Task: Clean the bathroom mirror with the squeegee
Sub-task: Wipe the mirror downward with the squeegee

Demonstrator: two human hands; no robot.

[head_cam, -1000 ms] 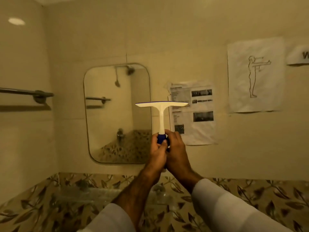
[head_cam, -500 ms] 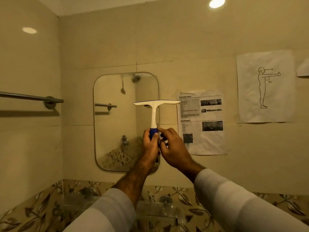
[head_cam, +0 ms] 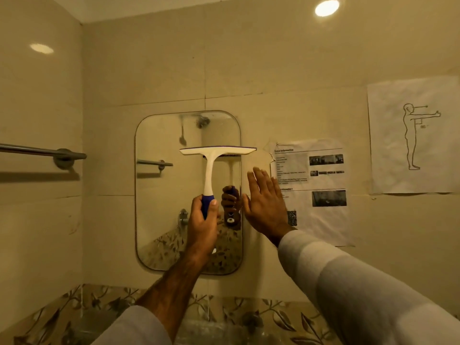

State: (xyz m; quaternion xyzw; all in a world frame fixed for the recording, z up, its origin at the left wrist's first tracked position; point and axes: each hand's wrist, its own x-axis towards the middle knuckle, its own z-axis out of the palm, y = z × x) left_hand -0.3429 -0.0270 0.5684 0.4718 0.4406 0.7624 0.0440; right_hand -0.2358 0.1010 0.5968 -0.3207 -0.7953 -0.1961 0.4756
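A rounded rectangular mirror [head_cam: 161, 195] hangs on the beige tiled wall. My left hand [head_cam: 202, 222] grips the blue grip of a white squeegee [head_cam: 214, 155], held upright with its blade level across the mirror's upper right part. The squeegee and the gripping hand are reflected in the glass. My right hand [head_cam: 265, 202] is off the squeegee, fingers straight and spread, held just right of the mirror's edge in front of the wall.
A metal towel bar [head_cam: 42, 151] sticks out from the left wall. A printed sheet [head_cam: 321, 192] and a paper with a drawn figure [head_cam: 413, 138] are stuck to the wall on the right. Leaf-patterned tiles [head_cam: 261, 317] run along the bottom.
My right hand has let go of the squeegee handle and opened out to the right. The squeegee has come closer to the mirror, held by my left hand alone. The view has tilted upward.
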